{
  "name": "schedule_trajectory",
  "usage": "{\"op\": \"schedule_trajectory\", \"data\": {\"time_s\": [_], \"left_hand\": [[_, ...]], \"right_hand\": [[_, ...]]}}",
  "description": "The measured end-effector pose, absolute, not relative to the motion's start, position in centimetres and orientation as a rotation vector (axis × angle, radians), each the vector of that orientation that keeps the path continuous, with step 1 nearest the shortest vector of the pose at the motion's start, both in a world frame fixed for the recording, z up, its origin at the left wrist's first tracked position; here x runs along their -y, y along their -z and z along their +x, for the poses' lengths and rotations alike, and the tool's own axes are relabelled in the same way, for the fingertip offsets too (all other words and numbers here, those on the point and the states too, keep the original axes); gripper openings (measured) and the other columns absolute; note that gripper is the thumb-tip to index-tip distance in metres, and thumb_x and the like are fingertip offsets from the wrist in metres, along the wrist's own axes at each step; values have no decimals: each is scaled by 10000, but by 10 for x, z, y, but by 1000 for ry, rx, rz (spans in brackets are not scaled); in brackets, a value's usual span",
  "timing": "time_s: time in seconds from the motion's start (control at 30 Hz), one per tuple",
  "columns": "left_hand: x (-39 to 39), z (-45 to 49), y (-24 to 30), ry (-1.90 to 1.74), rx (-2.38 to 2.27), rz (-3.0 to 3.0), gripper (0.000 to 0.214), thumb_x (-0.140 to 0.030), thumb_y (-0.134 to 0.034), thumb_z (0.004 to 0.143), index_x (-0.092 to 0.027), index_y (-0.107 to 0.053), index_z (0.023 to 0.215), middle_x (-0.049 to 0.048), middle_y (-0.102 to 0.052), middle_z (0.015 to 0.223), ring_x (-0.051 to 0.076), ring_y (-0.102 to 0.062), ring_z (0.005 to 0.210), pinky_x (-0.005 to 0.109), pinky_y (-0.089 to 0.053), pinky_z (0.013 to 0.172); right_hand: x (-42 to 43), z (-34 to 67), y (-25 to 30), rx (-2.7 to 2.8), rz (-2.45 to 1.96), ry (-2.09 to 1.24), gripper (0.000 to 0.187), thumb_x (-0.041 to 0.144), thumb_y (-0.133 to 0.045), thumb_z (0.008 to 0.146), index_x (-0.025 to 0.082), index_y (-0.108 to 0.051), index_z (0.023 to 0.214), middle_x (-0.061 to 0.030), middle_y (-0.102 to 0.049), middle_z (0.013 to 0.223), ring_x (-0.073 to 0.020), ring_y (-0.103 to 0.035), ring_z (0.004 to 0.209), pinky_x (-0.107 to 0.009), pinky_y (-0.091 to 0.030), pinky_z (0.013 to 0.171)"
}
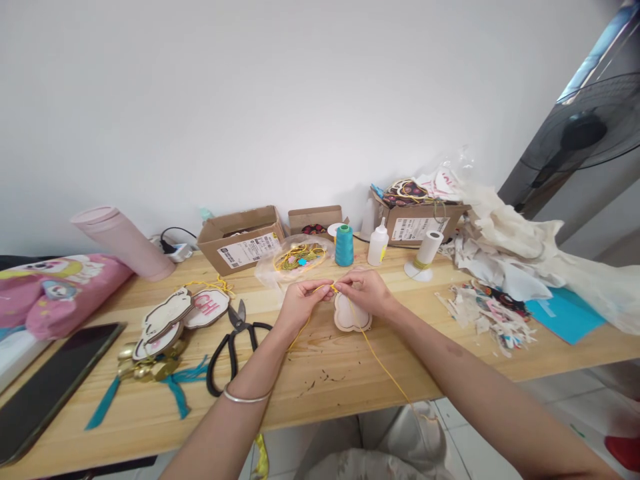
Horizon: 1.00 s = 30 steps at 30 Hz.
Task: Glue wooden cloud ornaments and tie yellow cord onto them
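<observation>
My left hand (pixel 306 300) and my right hand (pixel 364 292) meet over the middle of the table, fingertips pinched on a yellow cord (pixel 379 360). One end of the cord trails down past the table's front edge, and another runs below my left hand. Partly under my right hand is a pale, scallop-edged fabric tag (pixel 351 317) with a dark outline. Black-handled scissors (pixel 235 343) lie spread beside my left forearm. Further left, several similar tags (pixel 206 307) with lettering are piled by gold bells (pixel 150 368) and teal tassels (pixel 176 395).
Behind my hands stand a teal thread cone (pixel 344 247), a white glue bottle (pixel 379 245) and a white spool (pixel 427 253). Cardboard boxes (pixel 245 243) line the wall. Fabric scraps (pixel 487 313) lie right; a phone (pixel 55 387) and pink tumbler (pixel 127 243) are left.
</observation>
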<state>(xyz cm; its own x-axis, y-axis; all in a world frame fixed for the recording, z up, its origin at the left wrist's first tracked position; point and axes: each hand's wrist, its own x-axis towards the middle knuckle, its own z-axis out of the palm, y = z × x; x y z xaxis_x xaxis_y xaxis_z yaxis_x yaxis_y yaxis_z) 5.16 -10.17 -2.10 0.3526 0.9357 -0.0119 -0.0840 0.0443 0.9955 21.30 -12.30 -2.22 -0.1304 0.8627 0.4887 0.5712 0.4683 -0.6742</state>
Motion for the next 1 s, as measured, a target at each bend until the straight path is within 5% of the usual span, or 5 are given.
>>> {"op": "schedule_trajectory", "data": {"time_s": [0.37,0.67,0.87,1.0], "left_hand": [[104,52,13,-969,-1023,1368,169,-255,-695,538,-130,-669,649,7,-642,574,98,-516,525,203,-383,513],[107,52,10,-976,-1047,1373,195,-300,-675,586,-130,-655,680,-37,-551,472,57,-375,405,193,-270,411],[108,50,11,-950,-956,1445,292,-363,-649,630,-135,-646,814,-92,-347,369,30,-216,347,187,-144,364],[107,51,12,-937,-947,1445,306,-374,-659,624,-123,-639,798,-83,-376,391,25,-228,357,177,-139,363]], "right_hand": [[123,207,30,1752,-1267,-439,156,278,-528,747,200,-655,702,-20,-653,650,-138,-557,592,-249,-393,559],[127,208,25,1761,-1190,-388,180,297,-493,783,202,-635,725,-22,-650,694,-142,-573,642,-255,-412,612],[128,207,26,1673,-1185,-457,171,313,-505,775,214,-643,753,-22,-650,697,-147,-577,644,-260,-419,609],[129,206,27,1590,-1183,-506,165,322,-522,758,214,-644,733,-26,-636,681,-147,-566,641,-263,-426,611]]}}
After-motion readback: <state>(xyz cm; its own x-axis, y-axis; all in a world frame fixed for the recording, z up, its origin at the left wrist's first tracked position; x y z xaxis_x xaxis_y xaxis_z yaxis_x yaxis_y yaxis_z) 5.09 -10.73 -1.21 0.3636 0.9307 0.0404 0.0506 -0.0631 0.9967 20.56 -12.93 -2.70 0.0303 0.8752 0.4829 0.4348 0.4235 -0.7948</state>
